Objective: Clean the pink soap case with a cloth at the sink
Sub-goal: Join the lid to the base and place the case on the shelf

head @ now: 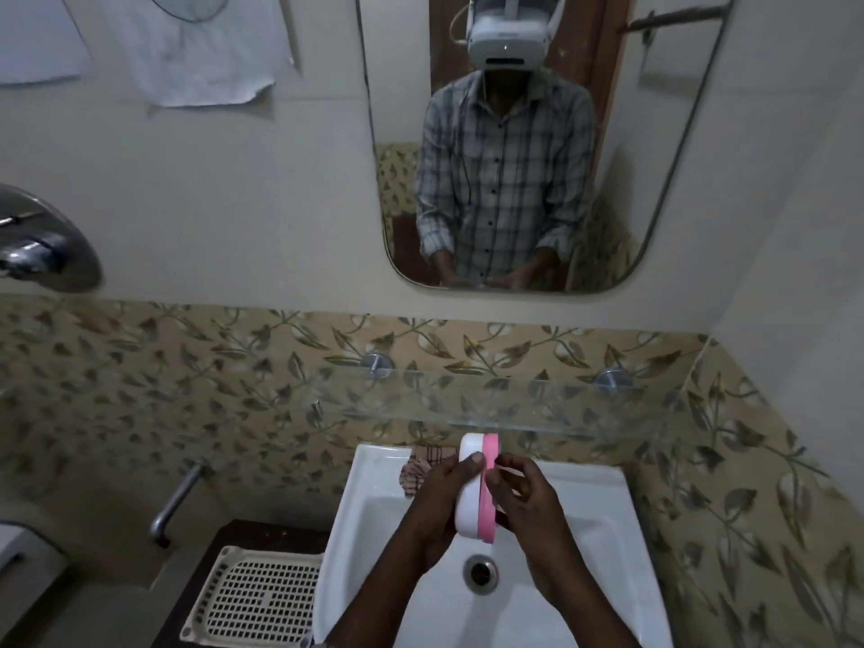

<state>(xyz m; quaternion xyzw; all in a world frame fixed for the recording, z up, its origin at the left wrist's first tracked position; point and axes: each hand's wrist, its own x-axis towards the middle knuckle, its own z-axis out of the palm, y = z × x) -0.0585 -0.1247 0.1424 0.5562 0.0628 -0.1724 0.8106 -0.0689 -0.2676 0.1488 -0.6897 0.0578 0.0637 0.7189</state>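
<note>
Soap case: the pink soap case (pixel 486 502) is standing on edge in mid-air over the basin, lower centre of the frame, with its white half facing left and its pink band facing right.
Left side: the left hand (pixel 432 500) is wrapping round the white half from the left, thumb pressing on the upper white face and fingers curling behind the case.
Right side: the right hand (pixel 526 500) is holding at the right edge, thumb and forefinger pinching the pink rim near the top and the other fingers curling loosely. I cannot tell how firm that pinch is.
Cloth: the checked cloth (pixel 421 474) is lying bunched on the back-left rim of the basin, just behind the left hand.
Basin: the white sink (pixel 369 502) is filling the lower centre, and its drain (pixel 480 572) is showing just below the case, between the two wrists.
Shelf: the glass shelf (pixel 537 399) is running across the leaf-patterned tiles just above the case.
Mirror: the mirror (pixel 622 133), upper centre, is reflecting a person in a checked shirt wearing a white headset.
Left of the basin: the wall tap (pixel 180 500) is pointing downward, and the perforated plastic tray (pixel 262 596) is lying below it at lower left.
</note>
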